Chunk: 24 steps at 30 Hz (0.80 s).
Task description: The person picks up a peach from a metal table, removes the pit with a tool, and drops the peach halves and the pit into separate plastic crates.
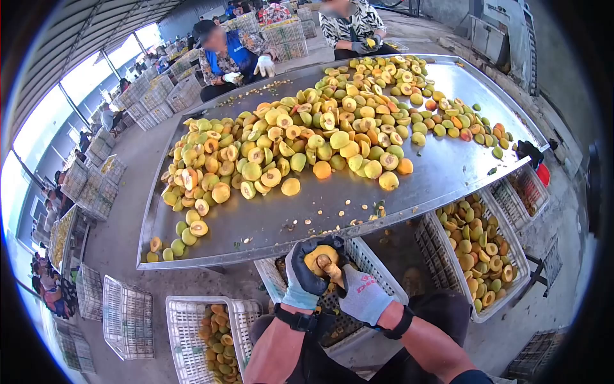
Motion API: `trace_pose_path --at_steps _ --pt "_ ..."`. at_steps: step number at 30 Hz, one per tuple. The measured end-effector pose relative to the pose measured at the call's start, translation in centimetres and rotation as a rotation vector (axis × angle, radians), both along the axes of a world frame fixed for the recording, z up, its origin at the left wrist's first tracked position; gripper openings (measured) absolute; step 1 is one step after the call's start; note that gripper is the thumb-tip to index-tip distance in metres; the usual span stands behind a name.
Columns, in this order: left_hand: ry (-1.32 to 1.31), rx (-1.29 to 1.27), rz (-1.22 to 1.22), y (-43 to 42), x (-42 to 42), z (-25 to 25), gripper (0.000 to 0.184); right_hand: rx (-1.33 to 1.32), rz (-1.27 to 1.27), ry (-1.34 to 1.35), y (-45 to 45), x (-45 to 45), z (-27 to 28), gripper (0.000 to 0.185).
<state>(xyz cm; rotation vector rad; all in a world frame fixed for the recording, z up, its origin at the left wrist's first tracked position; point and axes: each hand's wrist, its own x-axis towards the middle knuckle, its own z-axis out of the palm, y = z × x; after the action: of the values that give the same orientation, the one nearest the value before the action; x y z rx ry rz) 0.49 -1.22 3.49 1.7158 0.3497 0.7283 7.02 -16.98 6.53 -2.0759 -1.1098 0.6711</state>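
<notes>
My left hand [306,272], in a black and pale blue glove, cups a yellow peach [320,258] just off the near table edge. Fingers of my right hand [362,293], in a pale blue-grey glove, are curled against the same fruit from the right. A brown, thumb-like shape presses on the peach's face; whether it is a bare thumb or a tool handle I cannot tell. Below both hands stands a plastic crate [377,272] between my legs. Many halved, yellow-green peaches [268,150] are heaped across the metal table [256,217].
Crates of peach halves stand at my right [476,256] and left [220,339]. Loose pits [336,221] lie near the front table edge. Across the table, two gloved people [233,57] [355,29] handle fruit. Stacked crates [150,99] fill the left background.
</notes>
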Motion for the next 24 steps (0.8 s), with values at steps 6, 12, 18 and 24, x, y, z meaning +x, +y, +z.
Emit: trace_pose_path --at_steps 6,12,18,24 --pt "-0.072 -0.159 0.075 0.2 1.0 -2.3 0.027 0.226 -0.024 0.185 0.0 -0.2 -0.3 0.037" --pt "-0.280 -0.669 -0.150 0.7 1.4 -0.2 0.044 0.321 0.041 0.795 0.0 0.2 0.3 0.037" --pt "-0.319 -0.797 -0.198 0.6 1.8 0.8 0.040 0.277 0.079 0.711 0.3 1.3 -0.6 0.036" --pt "-0.047 0.035 -0.064 1.6 0.9 -0.7 0.027 0.191 0.056 0.351 0.9 0.6 -2.2 0.037"
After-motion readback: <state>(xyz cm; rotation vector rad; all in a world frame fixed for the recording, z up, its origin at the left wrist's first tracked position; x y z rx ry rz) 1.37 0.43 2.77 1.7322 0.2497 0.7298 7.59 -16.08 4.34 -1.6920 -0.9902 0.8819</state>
